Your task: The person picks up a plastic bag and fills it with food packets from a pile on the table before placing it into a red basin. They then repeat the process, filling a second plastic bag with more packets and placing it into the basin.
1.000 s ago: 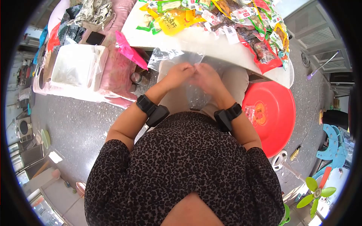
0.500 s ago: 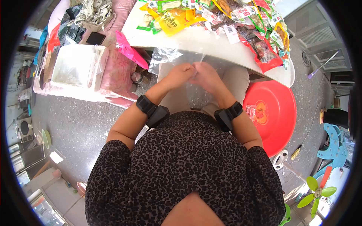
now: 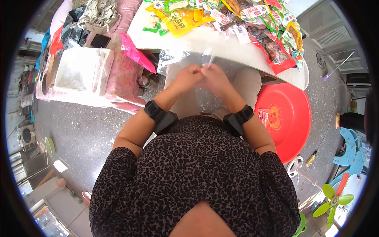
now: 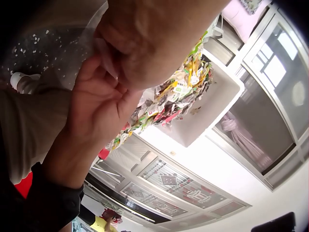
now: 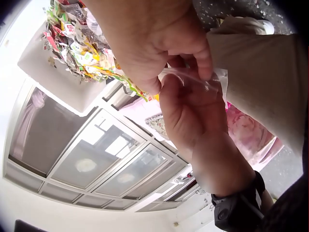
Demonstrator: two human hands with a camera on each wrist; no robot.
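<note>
Over the lap my two hands meet, fingertips together, at a clear plastic bag (image 3: 173,58). My left hand (image 3: 186,79) pinches the film with curled fingers. From the other side my right hand (image 3: 218,81) pinches it too, and a clear strip stands up beyond its fingers. In the right wrist view the transparent film (image 5: 219,79) runs between the thumbs and fingers of both hands. The left wrist view shows a bit of the film (image 4: 107,58) between the hands, with the left hand's fingers partly hidden.
Many colourful food packets (image 3: 183,21) are heaped on the white table (image 3: 233,49) ahead. A red basin (image 3: 290,130) stands on the floor at the right. To the left, a pink-covered seat (image 3: 124,79) bears a white plastic-wrapped stack (image 3: 77,71) and a phone (image 3: 100,40).
Both hands stay together in nearly the same place, with small finger movements. The clear strip above the right hand now rises higher and shows more plainly.
</note>
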